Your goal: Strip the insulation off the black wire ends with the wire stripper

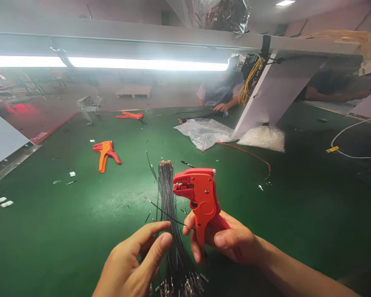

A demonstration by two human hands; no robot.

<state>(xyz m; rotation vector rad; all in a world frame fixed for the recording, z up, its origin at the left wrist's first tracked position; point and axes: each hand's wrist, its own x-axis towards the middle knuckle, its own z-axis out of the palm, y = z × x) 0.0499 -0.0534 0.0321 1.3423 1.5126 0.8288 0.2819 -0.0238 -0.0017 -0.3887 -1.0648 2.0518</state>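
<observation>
My right hand (225, 239) is wrapped round the handles of an orange and red wire stripper (204, 194), held upright with its jaws pointing left. One thin black wire (163, 212) runs from the fingers of that hand up to the left, over a bundle. This long bundle of black wires (167, 194) lies on the green table (80, 222), with copper-coloured ends at the top and metal terminals at the bottom. My left hand (142, 251) is beside the bundle on its left, thumb and index finger apart, nothing visible between them.
Another orange wire stripper (105, 154) lies at the left, and a third (130, 116) farther back. Beyond the bundle are a clear plastic bag (204, 131), a bag of white parts (262, 137) and a slanted panel (275, 90). A person's hand (221, 107) is at the far edge.
</observation>
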